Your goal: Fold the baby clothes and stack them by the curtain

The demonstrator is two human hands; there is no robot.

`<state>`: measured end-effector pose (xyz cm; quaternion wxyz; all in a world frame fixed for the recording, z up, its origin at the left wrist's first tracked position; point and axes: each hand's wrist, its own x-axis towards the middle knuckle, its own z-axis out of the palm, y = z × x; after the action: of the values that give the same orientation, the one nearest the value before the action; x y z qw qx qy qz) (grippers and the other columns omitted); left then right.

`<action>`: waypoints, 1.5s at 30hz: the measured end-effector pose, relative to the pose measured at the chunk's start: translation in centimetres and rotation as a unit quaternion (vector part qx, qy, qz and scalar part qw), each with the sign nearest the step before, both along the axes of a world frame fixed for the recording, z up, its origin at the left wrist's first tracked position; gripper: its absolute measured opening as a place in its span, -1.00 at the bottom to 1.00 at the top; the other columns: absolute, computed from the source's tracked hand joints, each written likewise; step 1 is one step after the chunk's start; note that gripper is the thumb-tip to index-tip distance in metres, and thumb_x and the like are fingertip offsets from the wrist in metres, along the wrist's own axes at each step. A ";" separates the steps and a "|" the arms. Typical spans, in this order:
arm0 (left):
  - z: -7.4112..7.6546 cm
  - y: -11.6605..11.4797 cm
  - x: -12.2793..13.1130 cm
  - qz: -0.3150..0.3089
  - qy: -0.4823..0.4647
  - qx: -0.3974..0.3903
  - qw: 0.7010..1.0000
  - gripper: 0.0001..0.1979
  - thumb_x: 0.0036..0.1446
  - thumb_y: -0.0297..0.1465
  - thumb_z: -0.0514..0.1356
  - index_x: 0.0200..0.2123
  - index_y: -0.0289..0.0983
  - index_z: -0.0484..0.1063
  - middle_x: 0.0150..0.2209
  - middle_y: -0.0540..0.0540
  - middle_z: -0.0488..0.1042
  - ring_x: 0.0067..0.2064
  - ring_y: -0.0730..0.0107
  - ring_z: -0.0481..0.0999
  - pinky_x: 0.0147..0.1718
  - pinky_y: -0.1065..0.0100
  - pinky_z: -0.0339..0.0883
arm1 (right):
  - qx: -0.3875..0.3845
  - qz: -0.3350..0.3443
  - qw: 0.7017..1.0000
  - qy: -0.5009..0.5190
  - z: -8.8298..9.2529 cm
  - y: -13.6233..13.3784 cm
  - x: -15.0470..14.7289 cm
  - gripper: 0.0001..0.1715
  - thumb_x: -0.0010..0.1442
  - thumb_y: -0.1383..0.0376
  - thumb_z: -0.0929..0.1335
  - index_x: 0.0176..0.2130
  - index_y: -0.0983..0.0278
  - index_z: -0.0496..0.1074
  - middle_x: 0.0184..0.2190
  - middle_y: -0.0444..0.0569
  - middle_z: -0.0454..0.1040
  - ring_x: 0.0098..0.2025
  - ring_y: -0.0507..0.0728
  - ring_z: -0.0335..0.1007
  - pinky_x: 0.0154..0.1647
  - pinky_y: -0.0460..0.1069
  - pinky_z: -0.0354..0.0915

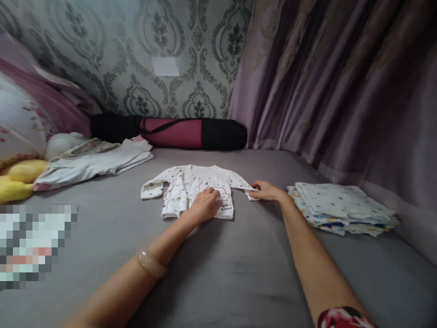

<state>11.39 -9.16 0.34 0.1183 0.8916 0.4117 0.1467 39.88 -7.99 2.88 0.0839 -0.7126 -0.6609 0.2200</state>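
Observation:
A small white baby shirt with printed spots and a cartoon figure on its front lies spread on the grey bed sheet, both sleeves out to the sides. My left hand lies flat on the lower front of the shirt and covers part of the print. At the end of the right-hand sleeve, my right hand pinches the cuff between thumb and fingers. The cuff looks folded a little there.
A stack of folded printed cloths sits at the right. Pale clothes and a yellow plush toy lie at the left. A black and maroon bag stretches along the wall, beside a purple curtain.

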 end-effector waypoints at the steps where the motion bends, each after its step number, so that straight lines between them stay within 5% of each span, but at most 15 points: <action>1: -0.3 -0.2 -0.1 0.002 -0.007 0.005 1.000 -0.76 0.25 -0.28 0.05 -0.07 -0.21 0.36 -0.06 -0.21 0.44 0.01 0.16 0.44 -0.04 0.21 0.31 | 0.002 0.003 1.000 -0.002 -0.1 0.0 -0.1 -0.54 0.07 0.17 0.44 -0.07 0.34 0.46 -0.15 0.05 0.52 -0.22 0.10 0.45 -0.31 -0.11 0.29; 6: -1.1 -0.5 -0.4 0.006 -0.040 0.012 0.999 -0.73 0.28 -0.27 0.01 -0.03 -0.22 0.34 0.00 -0.21 0.42 0.05 0.15 0.41 0.02 0.16 0.29 | 0.019 -0.003 1.000 0.010 -0.5 0.1 -0.5 -0.70 0.12 0.30 0.37 -0.10 0.28 0.46 -0.22 -0.03 0.52 -0.25 0.08 0.43 -0.32 -0.11 0.25; 9: -1.2 -0.7 -0.4 0.008 -0.049 0.014 0.999 -0.72 0.29 -0.27 0.01 -0.01 -0.23 0.34 0.03 -0.22 0.41 0.08 0.13 0.39 0.05 0.12 0.26 | 0.146 0.007 0.986 -0.084 0.1 -0.3 -0.8 -0.67 0.17 0.45 0.28 -0.08 0.24 0.45 -0.13 0.01 0.47 -0.12 0.11 0.37 -0.18 -0.08 0.21; 13: -1.0 -1.0 -0.3 0.009 -0.044 0.011 0.999 -0.70 0.30 -0.28 0.00 0.01 -0.25 0.33 0.05 -0.24 0.40 0.10 0.12 0.37 0.07 0.10 0.25 | 0.293 -0.008 0.923 -0.249 0.9 -1.3 -1.4 -0.57 0.24 0.51 0.14 -0.03 0.28 0.44 -0.06 0.14 0.38 0.00 0.22 0.25 -0.05 0.04 0.13; 20: -0.8 -1.0 -0.3 0.015 -0.039 0.015 0.999 -0.73 0.29 -0.33 0.00 -0.01 -0.26 0.34 0.05 -0.23 0.41 0.09 0.15 0.38 0.08 0.12 0.25 | 0.045 -0.037 0.947 -0.315 0.5 -2.2 -1.0 -0.49 0.22 0.54 0.14 0.03 0.27 0.43 0.03 0.19 0.38 0.09 0.30 0.24 -0.01 0.11 0.15; 26: 0.2 -1.6 0.0 0.064 -0.005 0.022 0.998 -0.73 0.31 -0.32 -0.03 -0.07 -0.29 0.37 0.03 -0.24 0.43 0.10 0.15 0.39 0.10 0.12 0.24 | 0.143 0.032 0.970 -0.192 -0.3 -0.6 -3.4 -0.45 0.35 0.38 0.05 0.23 0.34 0.24 0.25 0.14 0.24 0.28 0.19 0.10 0.24 0.08 0.02; 33: -0.5 -2.1 0.4 0.112 0.083 -0.025 0.990 -0.39 0.31 -0.04 -0.14 0.29 -0.24 0.12 0.38 -0.23 0.02 0.39 -0.08 -0.08 0.29 -0.15 -0.18 | 0.070 0.094 0.987 -0.111 -3.0 0.4 -6.5 -0.29 0.39 0.02 -0.08 0.39 0.19 -0.06 0.42 -0.09 -0.18 0.43 0.20 -0.39 0.38 0.25 -0.34; 45: 0.1 -2.2 0.4 0.105 0.092 -0.039 0.989 -0.39 0.30 -0.04 -0.15 0.28 -0.23 0.13 0.38 -0.22 0.02 0.38 -0.09 -0.05 0.28 -0.15 -0.16 | 0.011 -0.070 0.977 -0.202 -2.8 -0.8 -1.1 -0.33 0.38 0.15 -0.08 0.40 0.18 -0.09 0.41 0.00 -0.11 0.41 0.23 -0.23 0.35 0.26 -0.18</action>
<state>11.75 -11.37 0.46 0.0982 0.8476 0.5180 0.0595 38.81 -8.77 0.08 -0.0284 -0.7861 -0.6147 0.0582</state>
